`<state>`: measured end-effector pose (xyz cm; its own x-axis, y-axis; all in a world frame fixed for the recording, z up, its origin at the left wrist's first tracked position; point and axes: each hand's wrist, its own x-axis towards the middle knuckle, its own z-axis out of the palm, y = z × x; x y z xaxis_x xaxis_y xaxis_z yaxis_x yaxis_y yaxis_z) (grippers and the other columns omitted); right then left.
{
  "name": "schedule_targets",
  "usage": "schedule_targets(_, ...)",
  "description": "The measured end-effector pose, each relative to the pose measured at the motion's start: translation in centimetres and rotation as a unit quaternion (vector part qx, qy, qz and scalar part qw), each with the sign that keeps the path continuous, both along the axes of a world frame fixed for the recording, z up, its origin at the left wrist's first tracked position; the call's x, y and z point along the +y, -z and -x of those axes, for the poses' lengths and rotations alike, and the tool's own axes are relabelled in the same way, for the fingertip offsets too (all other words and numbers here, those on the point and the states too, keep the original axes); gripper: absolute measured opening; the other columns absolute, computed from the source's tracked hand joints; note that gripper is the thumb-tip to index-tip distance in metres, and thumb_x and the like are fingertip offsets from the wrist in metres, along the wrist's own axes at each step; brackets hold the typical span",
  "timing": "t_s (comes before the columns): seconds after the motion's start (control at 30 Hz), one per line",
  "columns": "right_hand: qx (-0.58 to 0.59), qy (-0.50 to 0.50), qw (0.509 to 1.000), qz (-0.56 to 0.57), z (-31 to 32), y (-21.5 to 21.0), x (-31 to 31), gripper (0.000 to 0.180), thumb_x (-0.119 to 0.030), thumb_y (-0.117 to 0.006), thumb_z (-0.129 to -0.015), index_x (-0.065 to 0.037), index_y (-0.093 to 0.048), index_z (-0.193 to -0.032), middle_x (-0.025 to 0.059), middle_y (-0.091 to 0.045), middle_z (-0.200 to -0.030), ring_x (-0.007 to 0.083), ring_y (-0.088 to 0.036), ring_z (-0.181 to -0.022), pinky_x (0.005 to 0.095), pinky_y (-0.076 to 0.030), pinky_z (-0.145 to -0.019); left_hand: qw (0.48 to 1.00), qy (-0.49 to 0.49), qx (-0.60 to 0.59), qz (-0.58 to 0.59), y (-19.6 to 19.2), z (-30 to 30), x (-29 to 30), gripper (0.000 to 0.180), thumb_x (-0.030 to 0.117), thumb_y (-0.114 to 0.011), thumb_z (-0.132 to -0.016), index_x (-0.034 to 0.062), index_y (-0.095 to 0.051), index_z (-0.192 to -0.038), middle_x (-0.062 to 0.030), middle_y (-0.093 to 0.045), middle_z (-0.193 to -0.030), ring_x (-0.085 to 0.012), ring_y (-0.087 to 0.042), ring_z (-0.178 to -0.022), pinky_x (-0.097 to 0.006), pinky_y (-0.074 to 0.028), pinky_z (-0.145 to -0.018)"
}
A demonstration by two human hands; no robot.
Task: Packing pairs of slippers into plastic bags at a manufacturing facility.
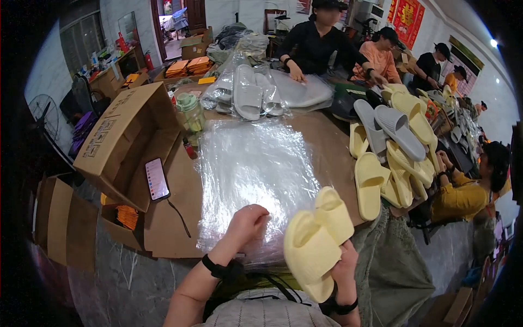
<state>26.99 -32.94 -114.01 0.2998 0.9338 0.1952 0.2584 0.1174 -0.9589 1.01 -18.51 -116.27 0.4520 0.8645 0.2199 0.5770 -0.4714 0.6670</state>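
A pair of pale yellow slide slippers (pixel 311 242) is gripped in my right hand (pixel 344 268), tilted over the table's near edge. My left hand (pixel 248 224) is closed, its fingers curled together over the near part of a stack of clear plastic bags (pixel 256 158). Whether a fold of plastic is between those fingertips is hidden. The bags lie flat and shiny on the brown cardboard-covered table (pixel 180 229). To the right of them is a heap of loose slippers, including a yellow slipper (pixel 371 185) and a grey slipper (pixel 400 131).
An open cardboard box (pixel 128 147) stands at left, near a phone (pixel 157 179) with a strap. A green-lidded jar (pixel 190 111) and bagged grey slippers (pixel 248 92) are behind the bags. Across the table, a person (pixel 318 43) handles clear plastic; others sit along the right.
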Motion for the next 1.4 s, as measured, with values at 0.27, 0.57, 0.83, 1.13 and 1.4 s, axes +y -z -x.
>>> schedule_targets(0.27,-0.319,-0.134,0.938,-0.032,0.3,-0.4,0.3,0.036,-0.006,-0.072,-0.072,-0.005,-0.069,-0.108,0.0105,-0.065,-0.110,0.0298,-0.068,-0.086,0.0362,-0.057,-0.071,0.970,-0.109,-0.217,0.031,-4.7,-1.0,-1.1,0.014,0.009,-0.065,-0.088,0.0039,-0.073,-0.099,-0.0113,-0.068,-0.098,-0.0263,-0.067,-0.086,-0.036,-0.055,-0.076)
schedule_targets(0.57,-0.355,-0.103,0.928,0.034,2.9,-1.0,3.2,0.024,-0.019,-0.072,-0.080,-0.002,-0.063,-0.093,0.0131,-0.059,-0.093,0.0337,-0.064,-0.072,0.0432,-0.053,-0.064,0.973,0.078,-0.094,-0.195,-6.6,-2.4,-4.2,0.014,0.012,-0.071,-0.080,0.0094,-0.073,-0.094,-0.0096,-0.065,-0.112,-0.0301,-0.058,-0.109,-0.039,-0.047,-0.095)
schedule_targets(0.83,-0.196,-0.106,0.975,0.026,6.3,0.0,8.9,0.018,-0.014,-0.066,-0.084,-0.004,-0.058,-0.097,0.0181,-0.057,-0.096,0.0391,-0.062,-0.075,0.0436,-0.050,-0.067,0.943,0.241,-0.191,-0.127,-6.2,-2.8,-5.8,0.017,0.009,-0.071,-0.081,0.0078,-0.072,-0.098,-0.0055,-0.066,-0.119,-0.0304,-0.057,-0.118,-0.040,-0.047,-0.100)
schedule_targets(1.13,-0.249,-0.073,0.966,0.006,7.7,1.2,15.2,0.028,-0.009,-0.063,-0.087,0.003,-0.055,-0.111,0.0224,-0.055,-0.104,0.0382,-0.054,-0.102,0.0476,-0.044,-0.086,0.953,0.249,-0.132,-0.109,-7.7,-0.1,-5.9,0.024,0.010,-0.074,-0.079,0.0063,-0.070,-0.103,-0.0105,-0.064,-0.125,-0.0317,-0.057,-0.123,-0.041,-0.050,-0.099)
schedule_targets(1.4,-0.051,-0.524,0.838,0.140,2.5,-5.9,3.1,0.031,-0.010,-0.070,-0.086,-0.001,-0.065,-0.116,0.0135,-0.067,-0.109,0.0257,-0.064,-0.096,0.0354,-0.051,-0.084,0.994,-0.043,-0.080,-0.060,-3.9,6.2,-3.0,0.052,0.028,-0.073,-0.084,0.0047,-0.060,-0.128,-0.0217,-0.047,-0.143,-0.0401,-0.044,-0.134,-0.046,-0.038,-0.109)
